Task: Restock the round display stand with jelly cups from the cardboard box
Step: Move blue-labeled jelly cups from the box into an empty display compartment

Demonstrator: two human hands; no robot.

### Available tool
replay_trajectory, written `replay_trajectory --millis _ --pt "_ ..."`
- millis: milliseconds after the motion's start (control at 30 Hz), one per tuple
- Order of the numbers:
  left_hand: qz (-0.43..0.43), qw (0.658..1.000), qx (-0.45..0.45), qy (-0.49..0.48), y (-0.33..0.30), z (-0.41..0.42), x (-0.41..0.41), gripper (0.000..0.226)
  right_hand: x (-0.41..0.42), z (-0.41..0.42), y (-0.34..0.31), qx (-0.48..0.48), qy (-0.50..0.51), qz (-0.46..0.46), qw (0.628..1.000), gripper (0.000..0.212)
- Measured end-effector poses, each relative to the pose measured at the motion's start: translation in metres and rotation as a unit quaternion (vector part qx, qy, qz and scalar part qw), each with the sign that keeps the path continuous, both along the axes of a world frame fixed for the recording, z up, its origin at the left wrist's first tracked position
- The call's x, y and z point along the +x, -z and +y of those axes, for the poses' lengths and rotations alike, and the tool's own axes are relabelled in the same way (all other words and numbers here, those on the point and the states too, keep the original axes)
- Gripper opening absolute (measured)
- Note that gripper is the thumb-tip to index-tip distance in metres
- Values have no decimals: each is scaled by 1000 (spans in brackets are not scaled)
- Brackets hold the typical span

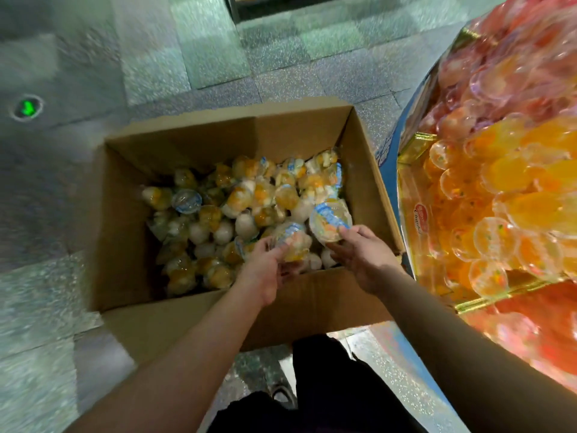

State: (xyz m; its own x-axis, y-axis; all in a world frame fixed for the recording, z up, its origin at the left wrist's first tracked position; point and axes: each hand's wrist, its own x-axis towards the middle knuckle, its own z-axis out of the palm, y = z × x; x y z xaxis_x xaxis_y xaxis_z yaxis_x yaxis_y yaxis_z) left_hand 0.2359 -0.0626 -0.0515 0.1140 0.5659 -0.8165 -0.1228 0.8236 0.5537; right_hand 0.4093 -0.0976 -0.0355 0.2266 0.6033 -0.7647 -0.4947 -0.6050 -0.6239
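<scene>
An open cardboard box (pixel 368 170) stands on the floor, filled with several clear jelly cups (pixel 243 198) of orange and white fruit. Over the box's near right corner, my left hand (pixel 263 270) grips one jelly cup (pixel 292 242) with curled fingers. My right hand (pixel 363 254) holds another cup (pixel 329 220) by its lid edge, its blue and white label facing up. The round display stand (pixel 415 148) rises at the right, its gold-edged tiers packed with orange and pink cups (pixel 512 182).
Grey speckled floor tiles (pixel 193 57) surround the box. A green floor light (pixel 27 107) glows at far left. My dark trousers and a shoe (pixel 281 393) show below the box. The stand's blue base (pixel 385 151) sits close to the box's right wall.
</scene>
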Motion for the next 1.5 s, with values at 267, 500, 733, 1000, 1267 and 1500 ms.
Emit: replay_trajectory --millis 267,500,733,1000,1267,1500 --pt "-9 989 131 71 -82 -107 -60 35 -55 -127 -61 73 -17 39 996 9" --pt "-12 955 235 179 -150 -193 -61 27 -61 -241 -127 116 59 41 991 14" --pt "-89 928 273 239 -210 -258 -10 26 -26 -332 -182 183 146 -30 972 14" --pt "-95 904 270 317 -208 -331 83 35 34 -442 -193 203 222 -74 951 7" --pt "-122 878 241 395 -189 -467 217 27 135 -599 -178 178 322 -80 926 9" --pt "-98 874 209 428 -169 -583 329 39 229 -723 -151 141 337 -80 927 18"
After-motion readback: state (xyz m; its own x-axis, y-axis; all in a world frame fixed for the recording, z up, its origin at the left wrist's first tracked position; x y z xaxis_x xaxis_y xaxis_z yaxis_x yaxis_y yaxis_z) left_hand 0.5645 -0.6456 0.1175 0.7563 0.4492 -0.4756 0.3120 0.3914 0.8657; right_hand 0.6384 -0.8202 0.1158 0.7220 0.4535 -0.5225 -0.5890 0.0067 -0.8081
